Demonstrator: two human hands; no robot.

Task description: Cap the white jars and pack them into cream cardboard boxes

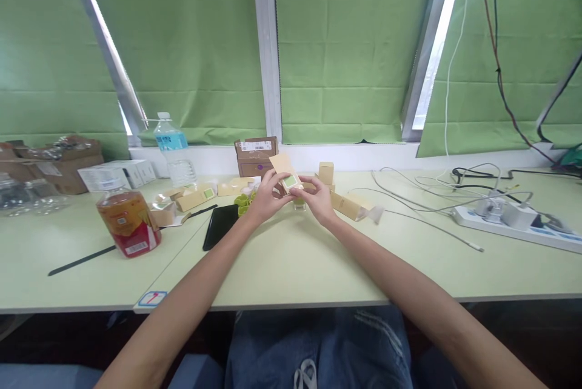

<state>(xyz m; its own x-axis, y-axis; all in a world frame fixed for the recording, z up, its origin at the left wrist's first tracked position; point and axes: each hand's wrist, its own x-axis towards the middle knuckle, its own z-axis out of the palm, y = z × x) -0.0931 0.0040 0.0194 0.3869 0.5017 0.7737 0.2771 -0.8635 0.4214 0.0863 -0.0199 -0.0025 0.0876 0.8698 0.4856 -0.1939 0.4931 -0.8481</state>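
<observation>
Above the middle of the table I hold a small tan cardboard box with a green square on its face and a flap standing up. My left hand is closed around its left side. The fingers of my right hand pinch its lower right edge. Just under the hands a small clear object shows in part; its kind is hard to make out. Yellow-green pieces lie left of my left hand. Right of my right hand are an upright tan box and a tan box lying on its side.
A black phone, a tea bottle and a water bottle are on the left, with more tan boxes. A brown carton stands behind. On the right lie white cables and a power strip.
</observation>
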